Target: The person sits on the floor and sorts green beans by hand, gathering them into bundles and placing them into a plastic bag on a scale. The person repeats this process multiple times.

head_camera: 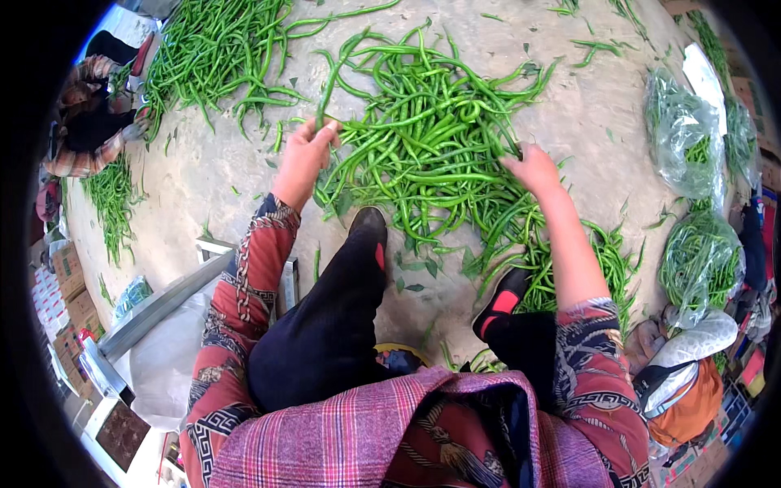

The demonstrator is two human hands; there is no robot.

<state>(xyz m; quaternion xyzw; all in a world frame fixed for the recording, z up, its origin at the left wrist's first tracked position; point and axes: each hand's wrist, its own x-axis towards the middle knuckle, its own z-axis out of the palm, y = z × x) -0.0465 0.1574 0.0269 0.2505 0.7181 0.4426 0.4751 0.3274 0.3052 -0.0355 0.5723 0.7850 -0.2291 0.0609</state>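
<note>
A heap of long green chili peppers (433,131) lies on the concrete floor in front of my feet. My left hand (308,155) is at the heap's left edge, its thumb and fingers pinching a long green pepper (329,85) that points up and away. On the heap's right side, my right hand (532,166) has its fingertips against the peppers. Whether it grips one is hidden by the fingers. Another batch of green peppers (601,256) spreads below my right forearm, beside my shoe.
A larger pepper pile (219,55) lies at the upper left, near a person in a plaid sleeve (85,160). Clear plastic bags of peppers (701,262) stand at the right. A metal frame (165,305) is by my left arm. Loose leaves (421,265) litter the floor between my shoes.
</note>
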